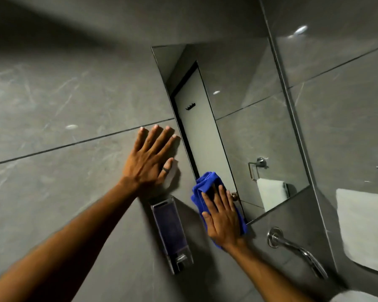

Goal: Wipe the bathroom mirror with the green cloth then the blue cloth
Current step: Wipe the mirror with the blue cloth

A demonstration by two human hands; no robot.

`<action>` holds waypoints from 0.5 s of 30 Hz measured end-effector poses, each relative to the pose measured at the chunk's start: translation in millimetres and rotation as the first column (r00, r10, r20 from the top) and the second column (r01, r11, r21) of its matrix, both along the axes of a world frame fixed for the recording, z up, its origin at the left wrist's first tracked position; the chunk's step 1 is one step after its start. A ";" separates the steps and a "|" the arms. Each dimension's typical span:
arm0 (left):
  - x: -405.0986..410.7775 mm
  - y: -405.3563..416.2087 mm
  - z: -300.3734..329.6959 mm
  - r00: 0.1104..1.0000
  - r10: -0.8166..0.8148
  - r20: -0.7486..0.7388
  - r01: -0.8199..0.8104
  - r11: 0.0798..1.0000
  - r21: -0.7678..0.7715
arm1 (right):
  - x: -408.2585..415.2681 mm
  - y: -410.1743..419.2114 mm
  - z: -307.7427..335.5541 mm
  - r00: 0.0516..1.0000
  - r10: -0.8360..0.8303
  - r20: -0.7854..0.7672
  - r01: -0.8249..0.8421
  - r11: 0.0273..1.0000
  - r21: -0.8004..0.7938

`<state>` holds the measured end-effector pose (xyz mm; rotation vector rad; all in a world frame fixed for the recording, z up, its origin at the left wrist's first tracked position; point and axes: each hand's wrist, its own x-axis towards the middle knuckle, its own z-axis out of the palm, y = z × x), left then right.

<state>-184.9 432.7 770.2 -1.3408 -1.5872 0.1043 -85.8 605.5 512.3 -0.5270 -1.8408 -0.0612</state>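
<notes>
- Two bare forearms reach up from the bottom of the view toward a grey tiled wall (52, 94); the task reads as being in its second stage, since the cloth in use is blue and no green cloth is in view.
- Nearest on the wall, a clear soap dispenser (171, 234) hangs between the two arms, just left of the working hand. Judged from here, downward strokes should stop short of it so the cloth does not snag it.
- Right hand (224, 216): fingers spread flat, palm pressing the blue cloth (202, 188) against the lower left corner of the mirror (249, 131). The cloth is bunched, with folds sticking out above the fingertips. Flattening it would probably give wider, more even contact.
- Left hand (150, 159): open and empty, splayed flat on the tile just beside the mirror's left edge, apparently as a brace. It touches no cloth.
- To the right below the mirror, a chrome spout (297, 249) juts from the wall, so it seems wise to keep the elbow clear.
- Farther up, most of the glass lies above and right of the cloth. Long overlapping passes from this corner upward, then across, should limit streaks.
- Corners and the thin frame edge likely need fingertip pressure through the cloth.
</notes>
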 end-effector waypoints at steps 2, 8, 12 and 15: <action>-7.7 7.8 -8.3 0.998 -0.028 -0.050 0.031 0.998 0.063 | 6.4 16.4 -4.2 1.000 -0.009 0.012 0.008 0.999 0.034; -10.5 24.2 -15.7 0.997 -0.025 -0.068 0.036 0.986 0.160 | 64.4 100.8 10.7 0.979 -0.070 -0.190 0.037 0.984 -0.172; -11.2 32.1 -17.1 0.995 -0.005 -0.096 0.025 0.979 0.202 | 103.3 165.4 15.0 0.962 -0.054 -0.267 -0.024 0.959 -0.282; -13.6 32.3 -17.5 0.994 0.010 -0.112 0.015 0.977 0.213 | 132.5 210.1 13.1 0.935 -0.091 -0.344 -0.034 0.940 -0.340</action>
